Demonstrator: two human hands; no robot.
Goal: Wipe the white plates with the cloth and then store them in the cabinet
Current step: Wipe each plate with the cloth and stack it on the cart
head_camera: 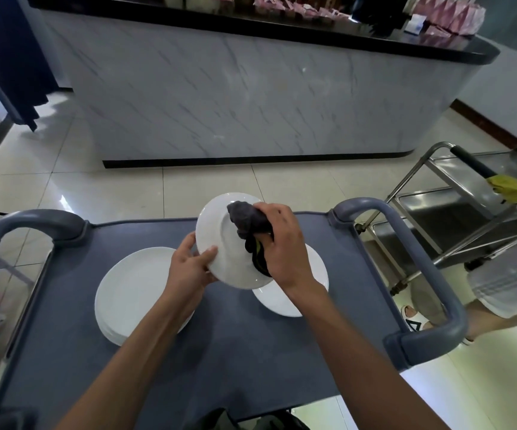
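Forearms reaching in over blue cart (220, 352). Left hand (190, 265) pinching near-left rim of tilted plate (220, 240), thumb on top, held above cart. Right hand (282, 243) clenched round dark cloth (246, 217), pressing it on plate face. Wiping under way. Stack of plates (133, 290) at left, another plate (288, 299) lying at right (wiped or not: cannot tell). Storing not started; no cabinet in view.
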